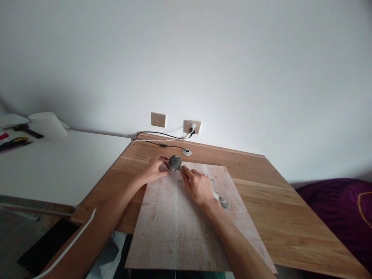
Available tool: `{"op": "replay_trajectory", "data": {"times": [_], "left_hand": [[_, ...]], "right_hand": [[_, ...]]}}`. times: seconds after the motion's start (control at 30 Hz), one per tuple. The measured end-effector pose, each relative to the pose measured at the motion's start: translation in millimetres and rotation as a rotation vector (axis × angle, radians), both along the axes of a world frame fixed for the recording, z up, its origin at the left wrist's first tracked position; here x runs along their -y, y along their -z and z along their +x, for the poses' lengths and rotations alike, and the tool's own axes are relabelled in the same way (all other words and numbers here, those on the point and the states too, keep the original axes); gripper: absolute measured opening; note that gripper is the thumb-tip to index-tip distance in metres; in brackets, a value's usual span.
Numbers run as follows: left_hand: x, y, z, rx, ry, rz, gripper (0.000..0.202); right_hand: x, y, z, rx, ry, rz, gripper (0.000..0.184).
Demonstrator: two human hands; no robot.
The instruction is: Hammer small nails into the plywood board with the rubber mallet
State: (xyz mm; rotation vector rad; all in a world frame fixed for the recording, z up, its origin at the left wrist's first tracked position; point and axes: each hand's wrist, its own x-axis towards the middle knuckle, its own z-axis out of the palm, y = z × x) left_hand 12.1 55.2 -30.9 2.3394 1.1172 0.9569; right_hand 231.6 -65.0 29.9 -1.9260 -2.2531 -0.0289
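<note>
A mallet with a round, dark grey, worn head (174, 163) is held over the far part of a pale, reddish-stained wooden board (174, 224). My right hand (199, 188) is closed around its pale handle, whose grey-stained end (223, 202) sticks out below my wrist. At the left side of the head, my left hand (154, 169) has its thumb and fingers curled against it. The head partly covers those fingertips. A few small dark marks show on the board beside my right hand.
The board lies on a brown wooden table (279, 217). Cables (162, 145) run to a wall socket (192, 127). At left, a white table (64, 166) bears a paper roll (48, 125), a hammer (31, 131) and other tools. A purple cloth item (334, 209) is at right.
</note>
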Motion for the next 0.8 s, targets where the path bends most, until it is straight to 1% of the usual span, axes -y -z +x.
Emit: {"op": "replay_trajectory", "data": {"times": [0.1,0.17,0.23,0.3,0.43,0.5,0.57,0.7,0.8], "left_hand": [[7,-3.4,1,-0.033,-0.035,0.052,0.026],[14,-8.6,1,-0.064,-0.038,0.110,0.025],[22,-15.4,3,-0.090,-0.021,0.173,0.021],[30,-22.3,7,-0.103,0.025,0.219,0.015],[44,-30.3,20,-0.136,0.213,0.283,0.002],[48,-29.9,26,-0.168,0.281,0.324,0.006],[51,-27.2,30,-0.208,0.311,0.350,0.008],[53,-21.2,34,-0.237,0.327,0.338,0.011],[54,-20.4,35,-0.228,0.333,0.318,0.012]], "right_hand": [[-1,-2.5,1,-0.015,-0.001,-0.018,0.037],[-2,-3.8,3,-0.043,0.025,-0.004,0.037],[-4,-3.8,6,-0.061,0.081,0.014,0.037],[-6,-2.4,9,-0.060,0.139,0.016,0.036],[-9,1.7,13,-0.034,0.175,-0.025,0.032],[-11,3.1,14,-0.024,0.174,-0.036,0.031],[-11,4.2,14,-0.015,0.181,-0.042,0.031],[-12,4.8,12,0.011,0.203,-0.055,0.033],[-11,3.9,11,0.025,0.203,-0.062,0.032]]}}
